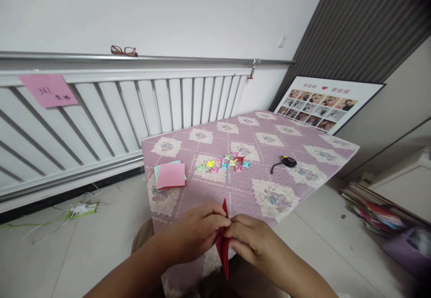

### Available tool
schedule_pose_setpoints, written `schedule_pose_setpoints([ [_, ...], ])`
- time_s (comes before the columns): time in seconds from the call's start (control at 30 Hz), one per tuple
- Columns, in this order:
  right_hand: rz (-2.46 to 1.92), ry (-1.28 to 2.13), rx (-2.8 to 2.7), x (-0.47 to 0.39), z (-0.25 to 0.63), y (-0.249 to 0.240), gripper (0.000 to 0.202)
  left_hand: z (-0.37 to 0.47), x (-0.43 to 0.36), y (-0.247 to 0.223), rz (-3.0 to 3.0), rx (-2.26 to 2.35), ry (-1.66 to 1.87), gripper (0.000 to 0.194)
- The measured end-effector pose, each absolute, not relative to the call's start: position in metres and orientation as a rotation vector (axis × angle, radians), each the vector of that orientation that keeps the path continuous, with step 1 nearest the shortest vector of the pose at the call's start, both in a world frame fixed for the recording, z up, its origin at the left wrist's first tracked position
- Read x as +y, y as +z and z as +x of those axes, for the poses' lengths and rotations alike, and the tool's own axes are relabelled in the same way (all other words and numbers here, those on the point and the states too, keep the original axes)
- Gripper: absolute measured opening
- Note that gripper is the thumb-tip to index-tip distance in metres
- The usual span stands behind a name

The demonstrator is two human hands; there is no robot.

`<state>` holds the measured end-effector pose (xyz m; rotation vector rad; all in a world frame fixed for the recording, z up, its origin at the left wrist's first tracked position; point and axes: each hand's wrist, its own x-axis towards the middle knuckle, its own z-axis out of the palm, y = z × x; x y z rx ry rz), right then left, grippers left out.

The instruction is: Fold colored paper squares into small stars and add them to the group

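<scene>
Between my two hands, over the near edge of the table, is a folded sheet of red paper. The fingers of my left hand pinch it from the left, while my right hand grips it from the right, fingertips nearly meeting. The sheet stands roughly on edge, with pointed ends at top and bottom; its middle is hidden by fingers. Beyond my hands lie several small folded paper pieces in yellow, pink, green, blue and red. To the left sits a stack of coloured paper, pink on top.
A patterned tablecloth covers the table. A black tape measure lies at its right. Behind is a white radiator, with glasses on the pipe above. A photo board leans at the back right; a power strip lies on the floor.
</scene>
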<state>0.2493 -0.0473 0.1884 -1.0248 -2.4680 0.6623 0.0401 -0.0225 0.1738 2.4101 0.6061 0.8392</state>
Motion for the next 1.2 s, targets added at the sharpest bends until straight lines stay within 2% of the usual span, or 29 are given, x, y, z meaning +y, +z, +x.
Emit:
schedule_pose_setpoints([
  [0.27,-0.972,0.566,-2.440,-0.048,0.253,0.190,0.019,0.040,-0.018,0.185,2.480,0.592,0.849,0.017],
  [0.6,-0.974,0.831,-2.408,-0.046,0.257,0.199,0.023,0.035,-0.009,0.188,2.839,0.478,0.511,0.015],
  [0.73,-0.932,1.045,-2.314,-0.047,0.259,0.207,0.019,0.035,-0.012,0.198,2.679,0.465,0.454,0.014],
  [0.9,-1.015,1.197,-2.223,-0.046,0.262,0.210,0.014,0.034,-0.013,0.199,2.366,0.436,0.552,0.029],
  [1.07,-1.064,1.374,-2.120,-0.043,0.265,0.207,0.020,0.030,-0.010,0.189,2.132,0.419,0.582,0.004],
  [1.2,-1.056,1.393,-2.071,-0.039,0.268,0.202,0.026,0.025,-0.008,0.182,2.009,0.438,0.625,0.003],
])
